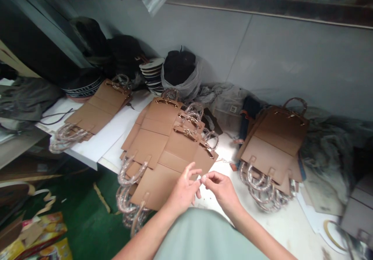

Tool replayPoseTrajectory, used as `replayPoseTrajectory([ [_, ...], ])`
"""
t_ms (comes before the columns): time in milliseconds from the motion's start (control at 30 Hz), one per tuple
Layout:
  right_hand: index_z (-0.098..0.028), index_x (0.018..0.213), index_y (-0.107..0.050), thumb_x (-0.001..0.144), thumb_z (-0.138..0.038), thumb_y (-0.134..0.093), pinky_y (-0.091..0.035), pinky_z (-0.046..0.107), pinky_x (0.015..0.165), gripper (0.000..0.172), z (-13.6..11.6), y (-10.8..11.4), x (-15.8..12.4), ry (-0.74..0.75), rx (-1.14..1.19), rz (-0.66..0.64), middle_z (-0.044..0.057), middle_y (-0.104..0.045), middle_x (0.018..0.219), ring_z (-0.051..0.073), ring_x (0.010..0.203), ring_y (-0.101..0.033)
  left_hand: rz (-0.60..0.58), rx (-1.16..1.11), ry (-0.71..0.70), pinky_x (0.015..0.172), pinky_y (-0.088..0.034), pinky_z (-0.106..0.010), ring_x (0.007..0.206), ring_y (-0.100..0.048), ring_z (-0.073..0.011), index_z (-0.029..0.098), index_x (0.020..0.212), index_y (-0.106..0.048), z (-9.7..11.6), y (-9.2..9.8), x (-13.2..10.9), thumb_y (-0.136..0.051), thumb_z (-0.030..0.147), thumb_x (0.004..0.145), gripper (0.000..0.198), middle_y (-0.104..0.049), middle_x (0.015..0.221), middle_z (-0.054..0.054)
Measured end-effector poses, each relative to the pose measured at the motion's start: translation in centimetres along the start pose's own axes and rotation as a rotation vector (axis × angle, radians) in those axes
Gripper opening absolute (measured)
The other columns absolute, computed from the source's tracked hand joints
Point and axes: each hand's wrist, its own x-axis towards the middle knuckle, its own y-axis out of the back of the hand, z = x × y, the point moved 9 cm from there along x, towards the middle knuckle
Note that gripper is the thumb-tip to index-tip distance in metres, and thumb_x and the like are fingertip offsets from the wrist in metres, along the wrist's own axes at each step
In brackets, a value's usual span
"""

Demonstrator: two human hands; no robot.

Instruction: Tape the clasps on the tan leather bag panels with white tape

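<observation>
My left hand (184, 190) and my right hand (220, 189) meet fingertip to fingertip just above the near edge of a stack of flat brown leather bag panels (163, 147). Both hands pinch something tiny between thumb and fingers; I cannot make out what it is. The panels carry gold metal bars and handles wrapped in clear plastic (128, 174). A pale green garment (204, 236) fills the bottom of the view below my wrists.
Two more stacks of brown panels lie on the white table (96, 143): one at the left (96, 108), one at the right (274, 143). Black hats and a plastic bag (180, 73) stand against the grey wall. Scraps litter the green floor (84, 221) at left.
</observation>
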Motion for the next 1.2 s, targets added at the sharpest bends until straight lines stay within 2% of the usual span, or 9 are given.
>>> replayPoseTrajectory([
  [100, -0.019, 0.077, -0.074, 0.083, -0.046, -0.074, -0.044, 0.029, 0.067, 0.027, -0.4, 0.5, 0.1, 0.031, -0.089, 0.039, 0.002, -0.069, 0.071, 0.019, 0.068, -0.059, -0.013, 0.102, 0.047, 0.036, -0.032, -0.019, 0.04, -0.044, -0.0067, 0.018, 0.129, -0.052, -0.5, 0.2, 0.2, -0.058, 0.043, 0.091, 0.046, -0.069, 0.081, -0.003],
  [200, -0.023, 0.078, -0.077, 0.087, -0.042, -0.071, -0.045, 0.03, 0.068, 0.022, -1.8, 1.3, 0.1, 0.19, -0.297, 0.103, 0.002, -0.07, 0.076, 0.019, 0.071, -0.061, 0.005, 0.22, 0.033, 0.043, -0.034, -0.02, 0.041, -0.04, -0.0094, 0.018, 0.111, -0.06, -0.3, 0.3, 0.5, -0.051, 0.043, 0.095, 0.03, -0.052, 0.05, 0.007],
  [333, -0.025, 0.088, -0.077, 0.09, -0.038, -0.07, -0.047, 0.03, 0.069, 0.014, -3.2, 2.1, 0.4, 0.386, -0.571, 0.136, 0.002, -0.071, 0.081, 0.02, 0.074, -0.064, 0.052, 0.363, -0.187, 0.069, -0.05, -0.027, 0.073, -0.062, -0.0147, 0.02, 0.097, -0.063, 2.3, 0.4, 1.0, -0.052, 0.03, 0.095, 0.015, -0.067, 0.087, -0.003],
  [433, -0.025, 0.114, -0.071, 0.089, -0.039, -0.073, -0.049, 0.032, 0.072, 0.029, -3.8, 3.2, 1.0, 0.45, -0.681, 0.179, 0.004, -0.071, 0.089, 0.021, 0.076, -0.064, 0.022, 0.503, -0.344, 0.092, -0.046, -0.032, 0.102, -0.062, -0.0189, 0.02, 0.09, -0.062, 4.3, -0.1, 1.3, -0.049, 0.023, 0.095, 0.013, -0.064, 0.105, -0.005],
  [500, -0.027, 0.12, -0.069, 0.093, -0.034, -0.068, -0.048, 0.033, 0.075, 0.028, -4.3, 2.6, 1.6, 0.518, -0.723, 0.082, 0.004, -0.07, 0.095, 0.021, 0.08, -0.064, -0.018, 0.59, -0.333, 0.09, -0.046, -0.032, 0.097, -0.062, -0.0189, 0.021, 0.088, -0.059, 4.4, -0.5, 1.8, -0.047, 0.02, 0.096, 0.014, -0.063, 0.099, -0.004],
  [633, -0.028, 0.101, -0.072, 0.097, -0.023, -0.061, -0.045, 0.032, 0.079, 0.013, -4.9, 0.9, 2.4, 0.605, -0.846, -0.184, 0.003, -0.069, 0.096, 0.02, 0.087, -0.063, -0.071, 0.729, -0.249, 0.085, -0.046, -0.032, 0.089, -0.063, -0.0195, 0.022, 0.089, -0.056, 3.8, -0.9, 3.1, -0.046, 0.018, 0.094, 0.012, -0.061, 0.097, -0.003],
  [967, -0.022, 0.078, -0.064, 0.078, -0.013, -0.064, -0.04, 0.031, 0.074, 0.008, -3.1, 1.2, 5.9, 0.485, -0.991, -0.226, 0.001, -0.065, 0.076, 0.019, 0.074, -0.06, -0.1, 0.616, -0.183, 0.083, -0.046, -0.032, 0.089, -0.062, -0.019, 0.021, 0.081, -0.059, 2.8, -1.0, 6.4, -0.051, 0.021, 0.089, 0.012, -0.065, 0.093, -0.004],
  [1100, -0.021, 0.072, -0.061, 0.073, -0.013, -0.061, -0.041, 0.028, 0.069, 0.008, -1.7, 2.3, 7.4, 0.306, -0.773, -0.31, -0.002, -0.065, 0.07, 0.016, 0.068, -0.058, -0.125, 0.14, 0.232, 0.047, -0.032, -0.024, 0.045, -0.044, -0.0105, 0.02, 0.079, -0.058, -2.1, -0.8, 7.8, -0.057, 0.032, 0.085, 0.014, -0.056, 0.056, 0.003],
  [1200, -0.021, 0.076, -0.063, 0.082, -0.025, -0.062, -0.044, 0.027, 0.069, 0.007, 0.0, 3.3, 9.4, 0.08, -0.437, -0.424, -0.001, -0.067, 0.075, 0.016, 0.071, -0.06, -0.114, -0.102, 0.419, 0.039, -0.018, -0.022, 0.034, -0.03, -0.007, 0.019, 0.086, -0.056, -4.6, -0.8, 8.6, -0.057, 0.04, 0.084, 0.021, -0.051, 0.048, 0.006],
])
